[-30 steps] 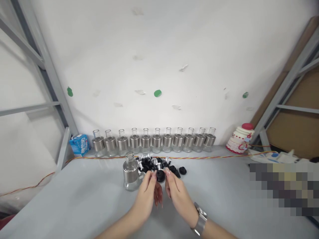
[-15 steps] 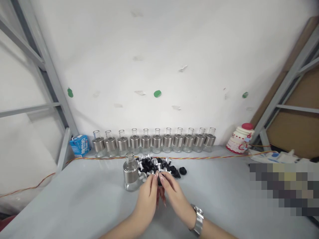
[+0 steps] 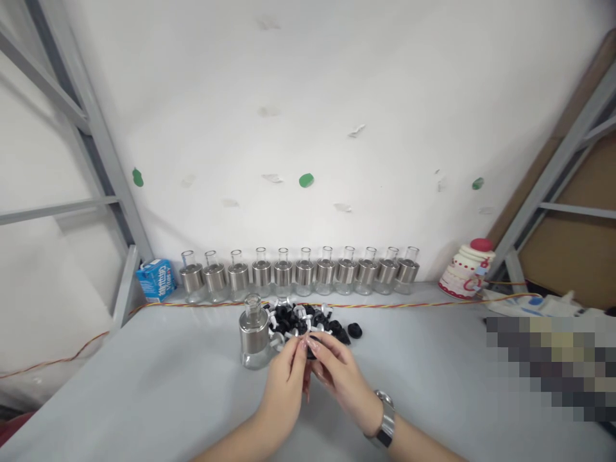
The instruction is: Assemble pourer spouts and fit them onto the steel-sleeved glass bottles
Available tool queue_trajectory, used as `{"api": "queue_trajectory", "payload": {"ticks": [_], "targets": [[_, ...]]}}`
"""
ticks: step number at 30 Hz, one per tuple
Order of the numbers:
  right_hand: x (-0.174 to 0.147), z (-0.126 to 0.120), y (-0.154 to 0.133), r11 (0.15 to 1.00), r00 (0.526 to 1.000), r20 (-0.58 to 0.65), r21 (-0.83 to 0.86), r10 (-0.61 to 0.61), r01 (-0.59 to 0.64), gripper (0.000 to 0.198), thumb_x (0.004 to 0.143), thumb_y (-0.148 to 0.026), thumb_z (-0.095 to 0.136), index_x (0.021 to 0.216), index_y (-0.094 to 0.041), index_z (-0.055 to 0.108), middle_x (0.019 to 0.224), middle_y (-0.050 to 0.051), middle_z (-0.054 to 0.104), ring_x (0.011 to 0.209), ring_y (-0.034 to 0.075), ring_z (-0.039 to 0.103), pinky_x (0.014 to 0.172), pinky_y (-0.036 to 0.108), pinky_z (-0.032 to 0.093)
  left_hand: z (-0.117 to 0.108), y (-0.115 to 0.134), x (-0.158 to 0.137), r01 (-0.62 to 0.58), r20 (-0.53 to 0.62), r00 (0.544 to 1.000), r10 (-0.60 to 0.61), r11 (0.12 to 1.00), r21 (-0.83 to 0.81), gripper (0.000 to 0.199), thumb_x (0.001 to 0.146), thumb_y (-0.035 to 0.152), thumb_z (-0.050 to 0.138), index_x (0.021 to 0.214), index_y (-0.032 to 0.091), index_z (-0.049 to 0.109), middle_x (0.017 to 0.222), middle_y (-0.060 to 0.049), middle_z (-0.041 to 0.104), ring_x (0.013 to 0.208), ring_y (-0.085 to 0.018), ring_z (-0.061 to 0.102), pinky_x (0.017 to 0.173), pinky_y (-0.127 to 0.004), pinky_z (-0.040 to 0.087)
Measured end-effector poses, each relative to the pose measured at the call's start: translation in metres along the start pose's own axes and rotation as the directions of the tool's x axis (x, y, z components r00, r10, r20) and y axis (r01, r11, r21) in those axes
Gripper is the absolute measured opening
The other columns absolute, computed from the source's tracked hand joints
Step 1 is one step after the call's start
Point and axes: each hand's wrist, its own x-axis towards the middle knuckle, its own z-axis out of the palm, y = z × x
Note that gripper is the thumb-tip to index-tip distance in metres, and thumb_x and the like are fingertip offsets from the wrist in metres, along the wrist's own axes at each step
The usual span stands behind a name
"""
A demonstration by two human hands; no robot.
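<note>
Left hand (image 3: 287,372), right hand (image 3: 347,377): fingertips closed, pinching one black part (image 3: 312,354) | part just before loose pile (image 3: 289,317), right of front bottle (image 3: 255,339) | front bottle, back-row bottles (image 3: 305,273): all necks open

A silver-toned watch (image 3: 386,417) with a broad metal band (image 3: 387,425) is circling the right wrist (image 3: 369,414); both forearms (image 3: 243,441) are showing bare.

Left grip (image 3: 285,372) and right grip (image 3: 342,369) pinch a black part (image 3: 312,356) — glass bottle (image 3: 255,340) nearby.
</note>
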Motion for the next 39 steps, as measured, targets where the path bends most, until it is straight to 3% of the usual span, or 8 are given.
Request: {"api": "queue_trajectory", "payload": {"ticks": [7, 16, 20, 23, 27, 32, 35, 39], "targets": [[0.0, 0.002, -0.006, 0.999, 0.999, -0.05, 0.03, 0.016, -0.014, 0.027, 0.073, -0.041, 0.059, 0.072, -0.014, 0.056, 0.045, -0.008, 0.033, 0.039, 0.003, 0.023, 0.037, 0.017, 0.018, 0.003, -0.004, 0.0, 0.043, 0.022, 0.999, -0.041, 0.996, -0.083, 0.037, 0.082, 0.051, 0.033, 0.071, 0.017, 0.044, 0.047, 0.007, 0.039, 0.04, -0.008, 0.038, 0.037, -0.019, 0.032], [0.008, 0.0, -0.001, 0.996, 1.0, 0.016, 0.09, 0.026, -0.028, 0.044, 0.079, -0.052, 0.043, 0.094, -0.012, 0.055, 0.042, -0.005, 0.045, 0.032, 0.008, 0.04, 0.029, 0.017, 0.031, -0.003, 0.0, 0.006, 0.053, 0.044, 0.998, -0.052, 0.999, -0.013, 0.039, 0.08, 0.052, 0.034, 0.083, 0.017, 0.048, 0.049, 0.006, 0.042, 0.04, -0.009, 0.04, 0.037, -0.02, 0.034], [0.006, -0.006, -0.009, 0.991, 0.996, 0.048, -0.105, -0.073, 0.078, 0.037, 0.076, -0.044, 0.053, 0.101, -0.016, 0.056, 0.053, -0.003, 0.05, 0.041, 0.009, 0.044, 0.036, 0.019, 0.038, -0.008, 0.003, 0.003, -0.013, 0.048, 0.999, 0.012, 1.0, 0.027, 0.038, 0.082, 0.05, 0.031, 0.085, 0.017, 0.049, 0.053, 0.004, 0.045, 0.046, -0.01, 0.043, 0.043, -0.02, 0.035], [0.0, -0.01, -0.016, 0.923, 0.975, 0.081, -0.315, -0.207, 0.222, 0.033, 0.075, -0.034, 0.058, 0.106, -0.023, 0.056, 0.079, 0.002, 0.057, 0.063, 0.013, 0.051, 0.059, 0.026, 0.046, -0.014, 0.007, 0.001, -0.105, 0.127, 0.988, 0.09, 0.987, 0.118, 0.035, 0.084, 0.046, 0.029, 0.09, 0.017, 0.049, 0.058, 0.002, 0.048, 0.051, -0.011, 0.045, 0.047, -0.021, 0.035], [-0.006, -0.016, -0.026, 0.712, 0.917, 0.241, -0.579, -0.317, 0.398, 0.04, 0.077, -0.026, 0.056, 0.116, -0.029, 0.051, 0.088, 0.004, 0.055, 0.08, 0.017, 0.049, 0.078, 0.032, 0.041, -0.026, 0.013, 0.002, -0.323, 0.264, 0.936, 0.233, 0.866, 0.382, 0.027, 0.08, 0.04, 0.044, 0.097, 0.019, 0.048, 0.068, 0.0, 0.054, 0.057, -0.013, 0.046, 0.053, -0.022, 0.034], [-0.009, -0.022, -0.036, 0.551, 0.879, 0.402, -0.686, -0.258, 0.475, 0.053, 0.077, -0.016, 0.05, 0.126, -0.033, 0.037, 0.101, 0.005, 0.05, 0.09, 0.018, 0.048, 0.083, 0.032, 0.039, -0.038, 0.015, 0.01, -0.46, 0.372, 0.885, 0.279, 0.641, 0.614, 0.029, 0.078, 0.04, 0.047, 0.098, 0.02, 0.051, 0.072, -0.003, 0.059, 0.061, -0.017, 0.05, 0.055, -0.023, 0.033], [-0.009, -0.022, -0.037, 0.525, 0.869, 0.443, -0.696, -0.221, 0.489, 0.059, 0.075, -0.01, 0.048, 0.128, -0.032, 0.034, 0.105, 0.005, 0.05, 0.093, 0.018, 0.048, 0.085, 0.031, 0.038, -0.04, 0.013, 0.013, -0.505, 0.419, 0.862, 0.285, 0.553, 0.662, 0.029, 0.078, 0.042, 0.047, 0.093, 0.019, 0.054, 0.069, -0.004, 0.059, 0.061, -0.018, 0.051, 0.056, -0.024, 0.033], [-0.009, -0.022, -0.031, 0.584, 0.874, 0.406, -0.653, -0.267, 0.482, 0.05, 0.077, -0.012, 0.049, 0.123, -0.029, 0.042, 0.095, 0.005, 0.052, 0.086, 0.016, 0.05, 0.08, 0.029, 0.041, -0.035, 0.013, 0.01, -0.468, 0.392, 0.881, 0.264, 0.598, 0.65, 0.025, 0.08, 0.041, 0.043, 0.09, 0.019, 0.053, 0.068, -0.002, 0.058, 0.06, -0.016, 0.05, 0.055, -0.022, 0.033]]}}
